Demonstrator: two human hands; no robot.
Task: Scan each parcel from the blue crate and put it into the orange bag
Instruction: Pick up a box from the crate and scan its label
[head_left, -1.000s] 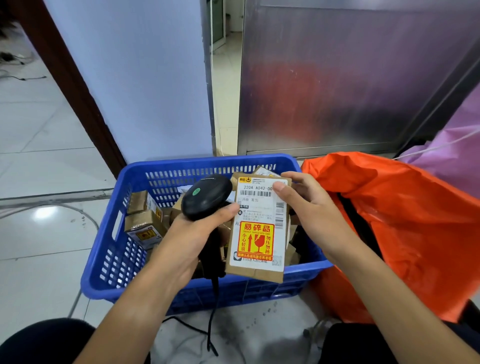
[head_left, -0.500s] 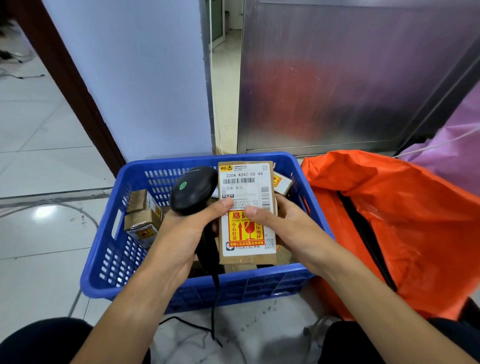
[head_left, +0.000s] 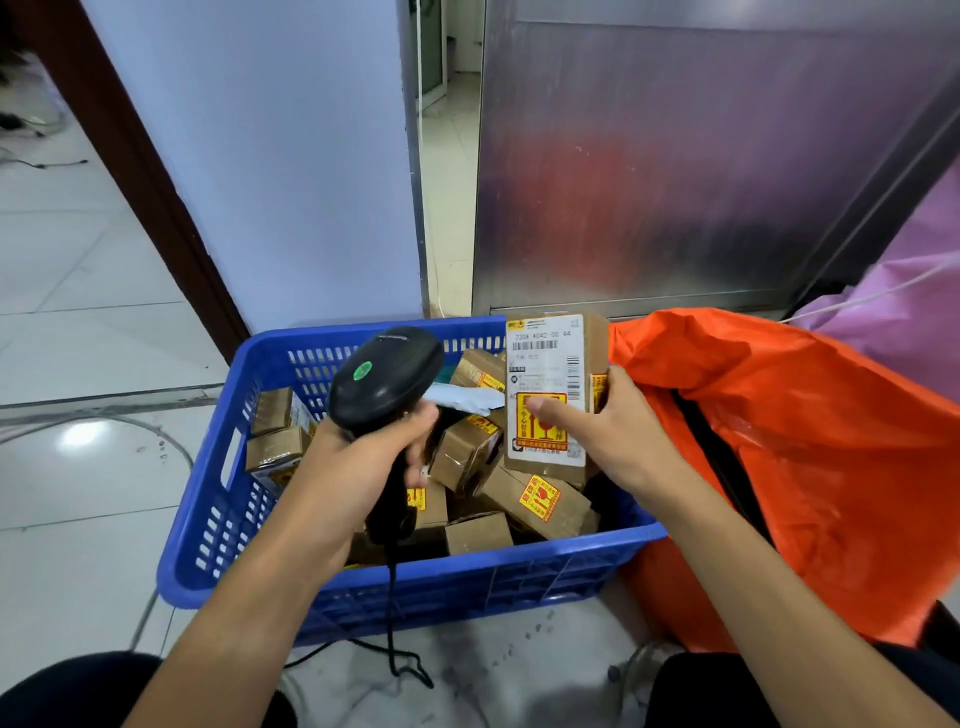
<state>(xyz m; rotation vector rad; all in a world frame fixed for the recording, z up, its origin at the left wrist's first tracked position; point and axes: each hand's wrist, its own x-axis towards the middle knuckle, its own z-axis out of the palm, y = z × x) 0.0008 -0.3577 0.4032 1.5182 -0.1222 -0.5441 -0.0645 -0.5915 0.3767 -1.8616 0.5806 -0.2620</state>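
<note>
— What is the right hand (head_left: 613, 441) gripping?
— A flat cardboard parcel (head_left: 550, 395), upright, white label facing the camera; the grip pinches its right edge, thumb across the red-and-yellow sticker.
— And left of that grip?
— The left hand (head_left: 358, 467) is wrapped round a glossy black scanner (head_left: 384, 379), over the slotted blue crate (head_left: 415, 577). Crinkled orange bag (head_left: 805, 441) lies right; its opening is probably that dark slit.

Pale wall (head_left: 270, 156), brushed metal panel (head_left: 675, 156), glossy white floor tiles (head_left: 78, 322), dark wooden doorframe (head_left: 140, 166)
</note>
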